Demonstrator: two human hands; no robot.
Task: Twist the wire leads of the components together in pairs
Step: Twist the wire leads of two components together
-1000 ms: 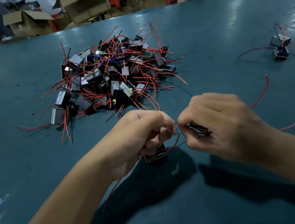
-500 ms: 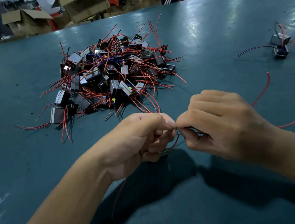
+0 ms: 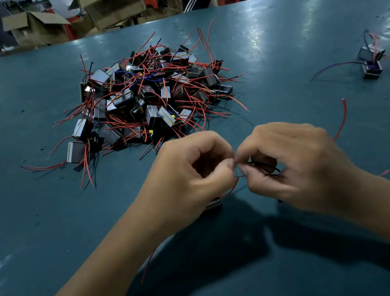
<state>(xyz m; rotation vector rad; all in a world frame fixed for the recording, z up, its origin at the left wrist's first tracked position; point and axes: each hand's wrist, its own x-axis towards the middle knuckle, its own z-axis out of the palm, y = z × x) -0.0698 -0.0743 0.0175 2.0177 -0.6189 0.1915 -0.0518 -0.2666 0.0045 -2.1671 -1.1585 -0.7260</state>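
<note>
Wire leads (image 3: 238, 179), red and dark, meet at the table's (image 3: 273, 36) centre, pinched between the left hand (image 3: 192, 173) and right hand (image 3: 299, 163), fingertips nearly touching. One small component (image 3: 213, 204) peeks out beneath the left hand. At eleven o'clock a big pile (image 3: 147, 99) waits untwisted; at two o'clock two components (image 3: 371, 61) lie apart, seemingly done. Judging by this, most work remains.
</note>
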